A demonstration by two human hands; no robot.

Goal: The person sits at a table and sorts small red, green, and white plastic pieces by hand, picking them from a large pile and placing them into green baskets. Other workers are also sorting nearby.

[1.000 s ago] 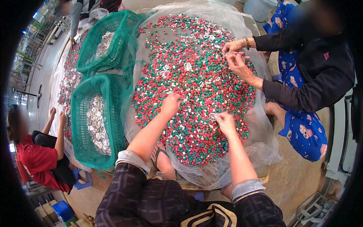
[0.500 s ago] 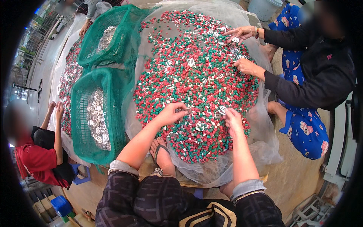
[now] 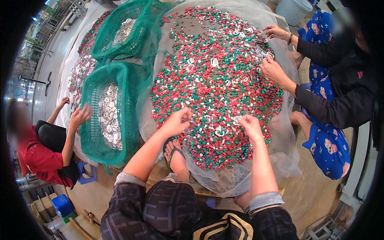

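Note:
A wide heap of small red, green and white pebble-like pieces (image 3: pixel 212 96) lies before me, with pale metal slotted pieces like buckles scattered through it. Over the near part of the heap, my right hand (image 3: pixel 252 127) pinches one such buckle-like piece (image 3: pixel 236 120) between thumb and fingers. My left hand (image 3: pixel 176 122) is closed above the heap's near left edge, its fingertips together; what they hold, if anything, cannot be made out. Between the hands another buckle-like piece (image 3: pixel 220 131) rests on the pebbles.
Translucent sheeting (image 3: pixel 282 160) lies under the heap. Two green baskets draped with netting, the nearer basket (image 3: pixel 85 134) and the farther basket (image 3: pixel 98 50), hold metal pieces. A person in black (image 3: pixel 336 88) works at the right; another in red (image 3: pixel 44 150) sits at the left.
The view has shifted slightly. My left fingers have drawn closed, and the metal piece seen at them before no longer shows. The co-worker's hand at the left has moved toward the near basket.

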